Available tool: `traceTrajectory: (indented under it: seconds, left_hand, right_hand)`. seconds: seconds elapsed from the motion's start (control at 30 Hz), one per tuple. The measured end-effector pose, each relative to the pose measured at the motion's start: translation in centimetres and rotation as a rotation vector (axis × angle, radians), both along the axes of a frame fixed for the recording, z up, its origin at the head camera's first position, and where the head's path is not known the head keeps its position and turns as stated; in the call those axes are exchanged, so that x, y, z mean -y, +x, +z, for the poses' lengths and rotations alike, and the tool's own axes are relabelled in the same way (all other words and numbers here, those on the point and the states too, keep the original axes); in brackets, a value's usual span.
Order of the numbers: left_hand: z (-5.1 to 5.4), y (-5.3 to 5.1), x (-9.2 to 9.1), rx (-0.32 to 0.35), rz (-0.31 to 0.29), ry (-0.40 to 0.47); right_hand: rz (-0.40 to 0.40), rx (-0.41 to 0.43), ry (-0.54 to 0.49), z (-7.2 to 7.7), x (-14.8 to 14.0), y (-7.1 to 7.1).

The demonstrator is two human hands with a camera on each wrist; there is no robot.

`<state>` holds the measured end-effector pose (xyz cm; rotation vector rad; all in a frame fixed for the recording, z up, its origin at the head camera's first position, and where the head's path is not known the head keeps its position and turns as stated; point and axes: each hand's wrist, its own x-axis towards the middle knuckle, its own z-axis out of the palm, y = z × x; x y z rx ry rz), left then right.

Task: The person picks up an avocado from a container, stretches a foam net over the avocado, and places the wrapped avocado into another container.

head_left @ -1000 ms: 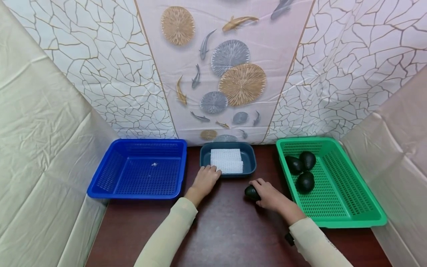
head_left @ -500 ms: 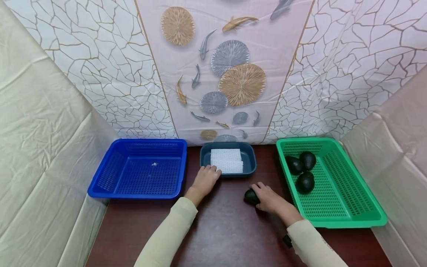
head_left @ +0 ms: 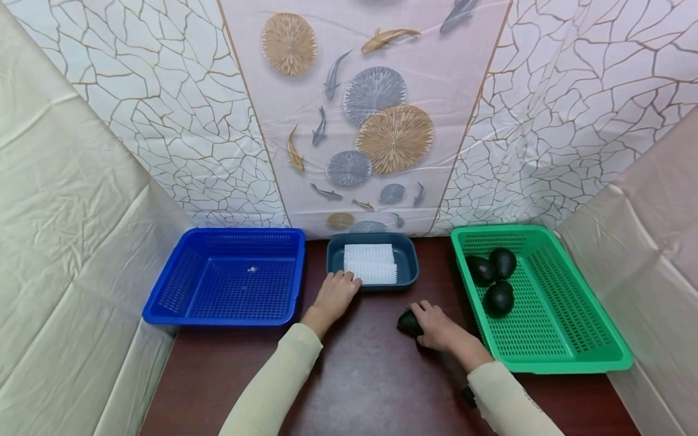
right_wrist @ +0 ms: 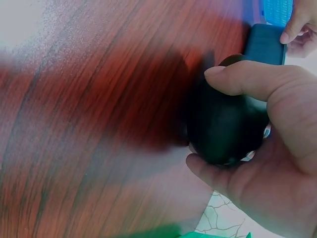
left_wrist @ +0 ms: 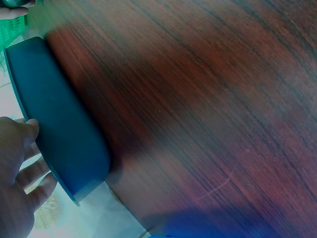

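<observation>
- Across the table [head_left: 360, 375] in the head view, a teal tray [head_left: 406, 261] sits between a blue basket [head_left: 223, 303] on the person's left and a green basket [head_left: 545, 339] on the right. White mesh pieces [head_left: 369, 266] lie in the tray. The right hand [head_left: 438, 330] has its grip round a dark avocado [head_left: 408, 324], low at the middle of the table, nearer the person than the tray; whether it touches the wood cannot be told here. Three more avocados [head_left: 498, 298] lie close together in the green basket, and a small pale bit [head_left: 252, 268] lies in the blue one. The left hand [head_left: 335, 297] is at the tray's near rim, just beside the mesh pieces.

- From the left wrist, the thumb shows on the near side of the tray's rim and the fingers beyond it, so the left grip appears to pinch that rim. The step in hand, I judge, is the right hand's handling of the single avocado while the left steadies the tray.

- From the right wrist, the avocado is clasped between thumb and fingers, close to the table. Any move with it probably calls for a firm grasp, since so rounded a body could roll; for the left hand to take up mesh, it would first have to free the rim.
</observation>
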<state>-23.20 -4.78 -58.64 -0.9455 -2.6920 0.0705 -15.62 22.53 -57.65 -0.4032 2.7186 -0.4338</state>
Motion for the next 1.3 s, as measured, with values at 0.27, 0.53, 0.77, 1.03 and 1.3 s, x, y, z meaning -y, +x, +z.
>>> traceTrajectory:
  seconds: [0.27, 0.53, 0.77, 1.03, 1.3]
  left_hand:
    - [0.03, -0.07, 0.06, 0.012, 0.004, -0.01]
    - [0.11, -0.07, 0.18, 0.017, 0.013, -0.017]
    - [0.03, -0.06, 0.08, -0.003, 0.001, -0.007]
    - [-0.2, -0.21, 0.05, 0.034, 0.011, -0.021]
    - [-0.15, -0.28, 0.01, 0.039, 0.009, -0.022]
  right_hand:
    - [-0.001, -0.008, -0.01, -0.16, 0.15, 0.23]
    - [0.003, -0.017, -0.034, -0.1, 0.25, 0.23]
    - [-0.02, -0.009, -0.038, -0.16, 0.23, 0.2]
    - [-0.037, 0.007, -0.049, -0.18, 0.23, -0.05]
    - [-0.047, 0.007, -0.059, 0.08, 0.07, -0.08]
